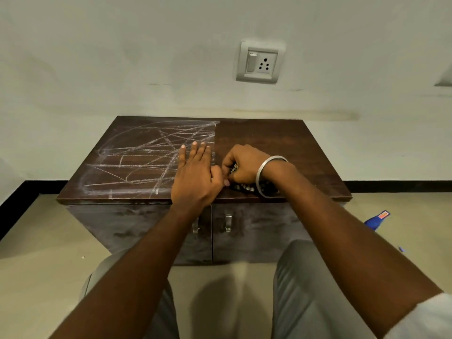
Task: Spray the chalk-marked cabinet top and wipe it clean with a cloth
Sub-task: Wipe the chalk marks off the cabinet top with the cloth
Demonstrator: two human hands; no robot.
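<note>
The dark wooden cabinet top carries white chalk scribbles across its left half; the right half looks bare of chalk. My left hand lies flat on the top near the middle, fingers straight, at the edge of the chalked area. Just to its right my right hand, with a metal bangle on the wrist, grips a dark patterned cloth bunched under the palm near the front edge. The cloth is mostly hidden by the hand and wrist.
The cabinet has two doors with metal handles and stands against a white wall with a switch and socket plate. A blue bottle lies on the floor to the right. My knees are close to the cabinet front.
</note>
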